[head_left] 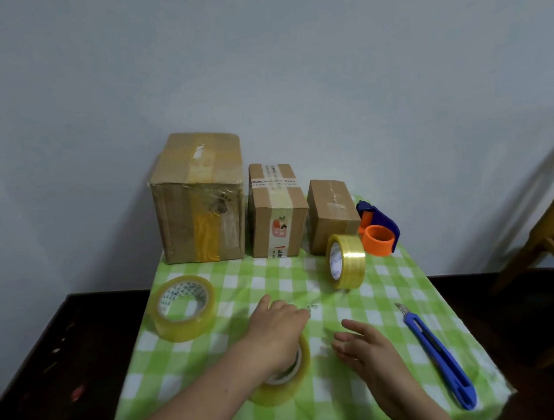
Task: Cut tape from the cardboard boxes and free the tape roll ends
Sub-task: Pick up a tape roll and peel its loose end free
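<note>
L hand [276,321] half-hides near tape roll [286,393].

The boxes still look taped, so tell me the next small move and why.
Probably reach the right hand to the blue knife: that hand holds nothing, the knife lies on the cloth to its right, and tape covers the boxes' seams.

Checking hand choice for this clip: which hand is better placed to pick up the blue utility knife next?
Right. The right hand is open, empty, and nearest the blue utility knife lying to its right; the left hand reaches over the front tape roll, farther away.
</note>
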